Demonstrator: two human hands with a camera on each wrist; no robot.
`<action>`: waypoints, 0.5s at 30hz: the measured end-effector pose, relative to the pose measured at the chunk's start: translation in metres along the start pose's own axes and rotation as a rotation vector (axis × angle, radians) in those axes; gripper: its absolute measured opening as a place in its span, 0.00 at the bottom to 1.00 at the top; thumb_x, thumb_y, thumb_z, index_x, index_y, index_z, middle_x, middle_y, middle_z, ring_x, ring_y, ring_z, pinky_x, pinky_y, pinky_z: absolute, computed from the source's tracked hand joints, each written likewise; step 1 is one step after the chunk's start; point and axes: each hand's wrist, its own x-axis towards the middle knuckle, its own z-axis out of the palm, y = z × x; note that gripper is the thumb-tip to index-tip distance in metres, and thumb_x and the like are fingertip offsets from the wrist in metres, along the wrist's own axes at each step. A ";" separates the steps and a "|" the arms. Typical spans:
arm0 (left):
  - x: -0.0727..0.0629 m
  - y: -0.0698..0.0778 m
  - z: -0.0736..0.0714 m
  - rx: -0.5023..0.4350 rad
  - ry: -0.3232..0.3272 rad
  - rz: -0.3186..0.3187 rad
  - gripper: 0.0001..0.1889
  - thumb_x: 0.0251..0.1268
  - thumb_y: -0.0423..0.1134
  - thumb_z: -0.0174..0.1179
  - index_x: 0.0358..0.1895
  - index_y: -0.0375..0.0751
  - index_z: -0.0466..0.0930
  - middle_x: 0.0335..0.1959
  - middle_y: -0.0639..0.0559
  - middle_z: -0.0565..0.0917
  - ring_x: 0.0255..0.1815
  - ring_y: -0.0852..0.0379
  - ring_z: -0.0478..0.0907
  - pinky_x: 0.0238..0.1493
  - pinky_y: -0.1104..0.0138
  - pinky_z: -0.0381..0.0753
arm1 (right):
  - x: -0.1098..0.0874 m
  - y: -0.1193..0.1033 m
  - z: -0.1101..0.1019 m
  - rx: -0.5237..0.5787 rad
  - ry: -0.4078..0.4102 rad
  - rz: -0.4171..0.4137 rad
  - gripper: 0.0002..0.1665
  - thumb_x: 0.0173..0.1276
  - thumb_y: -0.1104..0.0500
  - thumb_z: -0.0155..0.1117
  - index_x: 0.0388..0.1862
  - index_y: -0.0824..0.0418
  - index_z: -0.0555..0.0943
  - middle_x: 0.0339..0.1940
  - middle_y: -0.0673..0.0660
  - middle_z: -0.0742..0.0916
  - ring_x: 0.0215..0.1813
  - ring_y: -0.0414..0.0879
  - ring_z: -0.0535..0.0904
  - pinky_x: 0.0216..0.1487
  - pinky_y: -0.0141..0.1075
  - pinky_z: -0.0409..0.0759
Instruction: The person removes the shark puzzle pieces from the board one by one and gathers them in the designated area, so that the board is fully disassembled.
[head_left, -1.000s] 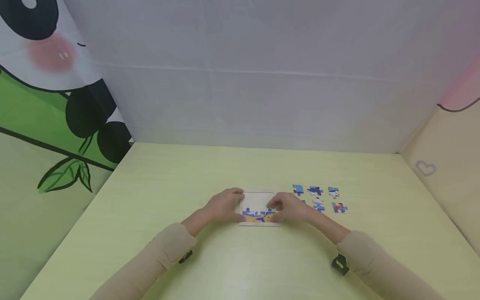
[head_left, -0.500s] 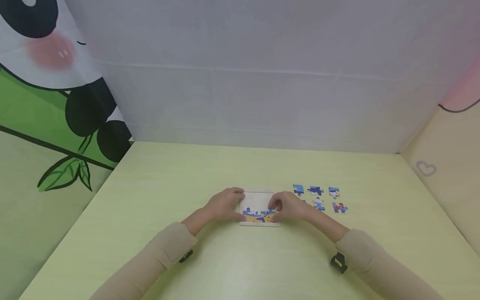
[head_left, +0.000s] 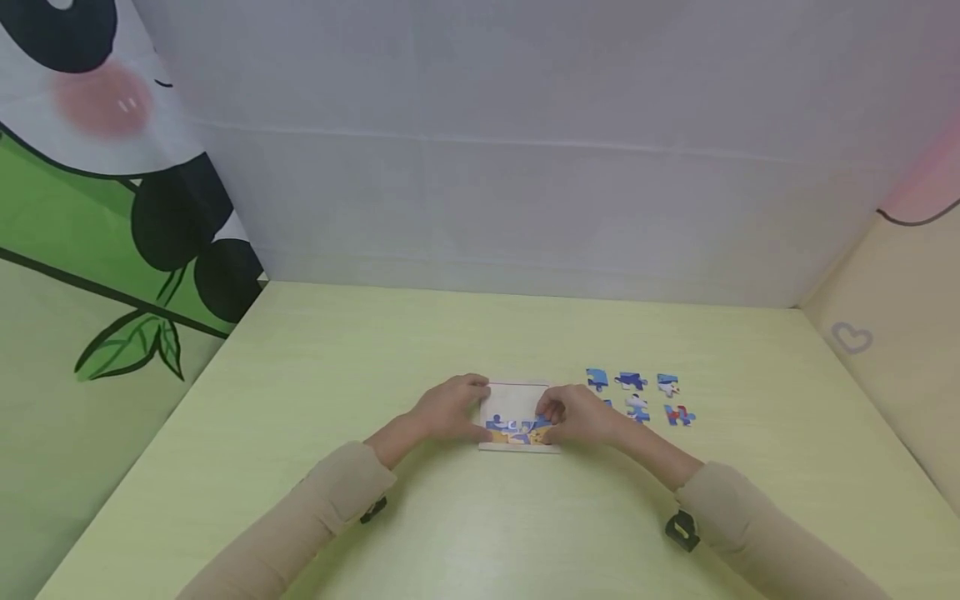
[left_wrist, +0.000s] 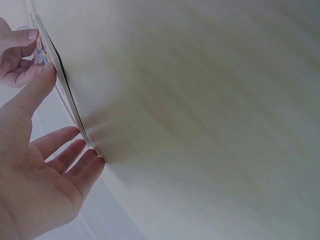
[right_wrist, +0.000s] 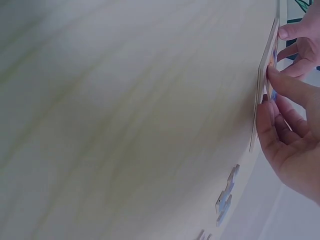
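Observation:
A small pale puzzle tray (head_left: pixel 513 397) lies on the table, its near part filled with blue and yellow jigsaw pieces (head_left: pixel 498 428). My left hand (head_left: pixel 450 408) holds the tray's left side, thumb at the near corner and fingers along the far edge. In the left wrist view those fingertips meet the tray's edge (left_wrist: pixel 70 97). My right hand (head_left: pixel 585 414) pinches a blue-and-yellow puzzle piece (head_left: pixel 539 423) at the tray's right side. The right wrist view shows that thumb over the piece and the fingers curled at the tray's edge (right_wrist: pixel 261 75).
Several loose puzzle pieces (head_left: pixel 632 381) lie in two rows right of the tray, one partly hidden behind my right hand. A red-and-blue piece (head_left: pixel 679 414) is at the near right. A grey wall (head_left: pixel 525 217) stands behind the table (head_left: pixel 360 333).
Both hands stay almost where they were around the tray. The right fingers have shifted slightly over the pieces, and the near middle pieces look lighter now.

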 end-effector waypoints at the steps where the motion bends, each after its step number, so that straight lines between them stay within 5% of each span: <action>1: 0.000 0.001 0.000 -0.003 0.003 0.003 0.34 0.45 0.49 0.69 0.54 0.31 0.73 0.60 0.41 0.70 0.62 0.44 0.66 0.62 0.56 0.66 | 0.000 0.000 0.000 -0.003 -0.003 -0.004 0.15 0.46 0.66 0.72 0.35 0.64 0.79 0.29 0.50 0.80 0.32 0.41 0.74 0.35 0.29 0.76; 6: 0.004 0.013 0.000 0.036 0.029 0.011 0.30 0.48 0.49 0.67 0.49 0.30 0.75 0.57 0.39 0.72 0.59 0.44 0.68 0.58 0.56 0.69 | 0.000 0.002 -0.001 -0.005 -0.008 -0.028 0.15 0.47 0.66 0.72 0.35 0.64 0.79 0.29 0.51 0.80 0.33 0.41 0.74 0.36 0.29 0.76; 15: 0.013 0.025 0.006 0.066 0.031 -0.091 0.30 0.46 0.51 0.68 0.50 0.34 0.76 0.59 0.43 0.71 0.60 0.47 0.66 0.56 0.56 0.71 | 0.001 0.007 0.000 -0.019 -0.008 -0.061 0.15 0.47 0.65 0.71 0.36 0.64 0.79 0.29 0.50 0.81 0.33 0.40 0.74 0.36 0.28 0.76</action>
